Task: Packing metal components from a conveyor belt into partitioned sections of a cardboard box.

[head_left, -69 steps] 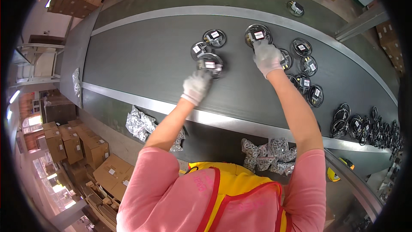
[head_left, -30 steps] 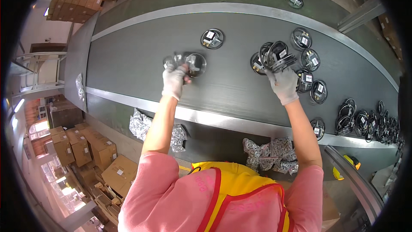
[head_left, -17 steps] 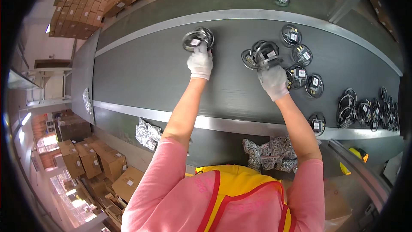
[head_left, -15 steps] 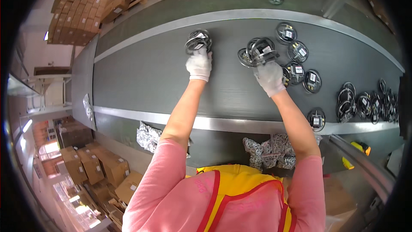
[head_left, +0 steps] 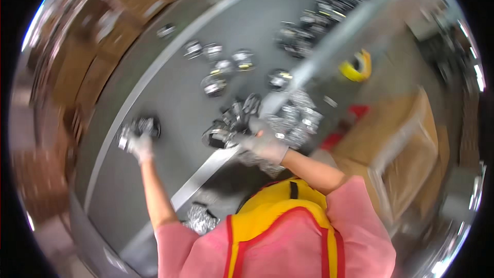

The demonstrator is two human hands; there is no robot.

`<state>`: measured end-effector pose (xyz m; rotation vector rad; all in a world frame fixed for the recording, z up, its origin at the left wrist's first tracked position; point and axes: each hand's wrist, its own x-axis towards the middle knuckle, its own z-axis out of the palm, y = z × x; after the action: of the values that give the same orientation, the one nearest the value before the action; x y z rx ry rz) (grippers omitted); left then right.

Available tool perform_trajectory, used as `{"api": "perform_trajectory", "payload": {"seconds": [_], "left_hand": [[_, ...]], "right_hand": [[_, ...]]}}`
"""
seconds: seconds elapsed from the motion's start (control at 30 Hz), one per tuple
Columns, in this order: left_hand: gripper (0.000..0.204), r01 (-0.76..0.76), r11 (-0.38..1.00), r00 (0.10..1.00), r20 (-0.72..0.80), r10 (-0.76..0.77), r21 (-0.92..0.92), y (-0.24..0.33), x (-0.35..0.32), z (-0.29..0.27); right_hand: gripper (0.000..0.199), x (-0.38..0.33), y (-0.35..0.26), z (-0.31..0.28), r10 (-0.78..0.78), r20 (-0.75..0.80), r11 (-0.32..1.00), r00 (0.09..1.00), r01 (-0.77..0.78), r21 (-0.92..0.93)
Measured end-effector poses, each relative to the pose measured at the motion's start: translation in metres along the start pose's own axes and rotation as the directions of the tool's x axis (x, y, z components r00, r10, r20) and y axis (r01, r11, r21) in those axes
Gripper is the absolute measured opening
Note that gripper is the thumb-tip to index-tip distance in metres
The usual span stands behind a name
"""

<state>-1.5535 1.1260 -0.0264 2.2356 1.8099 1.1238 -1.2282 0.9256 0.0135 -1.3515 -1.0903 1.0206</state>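
Observation:
My left hand (head_left: 140, 146), in a white glove, is at the far left of the grey belt (head_left: 175, 103). Its fingers close on a small group of dark coiled cables (head_left: 147, 125). Near the belt's front rail, my right hand (head_left: 265, 146), also gloved, grips a bigger bunch of coiled cables (head_left: 224, 133). Motion blur hides the exact finger placing and how many coils each hand has. Several loose coils (head_left: 213, 85) with pale labels lie beyond the right hand. One single coil (head_left: 279, 79) rests by the rail.
Many more coils (head_left: 296, 38) crowd the belt at the upper right. Silvery bagged parts (head_left: 296, 118) sit below the rail, with another bag (head_left: 200, 219) nearer me. An open cardboard box (head_left: 396, 149) stands at right, near a yellow tape roll (head_left: 356, 67). Stacked cartons (head_left: 98, 56) line the far left.
The view has swung to the right. My right hand has brought its bunch of coils toward the front rail. My left hand remains on coils, now closer to the belt's far edge.

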Motion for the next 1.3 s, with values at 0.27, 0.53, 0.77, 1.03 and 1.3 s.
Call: {"api": "perform_trajectory", "payload": {"seconds": [0.27,0.53,0.77,1.03,1.3], "left_hand": [[0.039,0.703,0.539,0.612,0.781,-0.127,-0.464,0.208,-0.076,-0.023],[0.04,0.566,0.729,0.084,0.906,0.414,-0.386,0.462,-0.155,-0.002],[0.053,0.247,0.554,-0.333,0.467,0.819,-0.795,0.711,-0.305,0.035],[0.043,-0.531,0.666,-0.394,0.849,0.352,-0.523,0.77,-0.491,0.194],[0.058,-0.02,0.955,0.159,0.942,0.294,-0.295,0.731,-0.535,0.272]], "right_hand": [[0.029,-0.149,-0.077,-0.162,0.168,-0.497,0.948,0.851,-0.278,-0.155],[0.017,-0.304,-0.115,-0.332,-0.077,-0.957,0.97,0.28,-0.202,-0.137],[0.016,-0.424,0.03,-0.507,0.35,-0.936,0.891,0.036,-0.32,0.321],[0.038,-0.468,0.182,-0.53,0.546,-0.832,0.605,-0.098,-0.641,0.472],[0.032,-0.446,0.181,-0.513,0.329,-0.915,0.732,-0.231,-0.55,0.402]]}}
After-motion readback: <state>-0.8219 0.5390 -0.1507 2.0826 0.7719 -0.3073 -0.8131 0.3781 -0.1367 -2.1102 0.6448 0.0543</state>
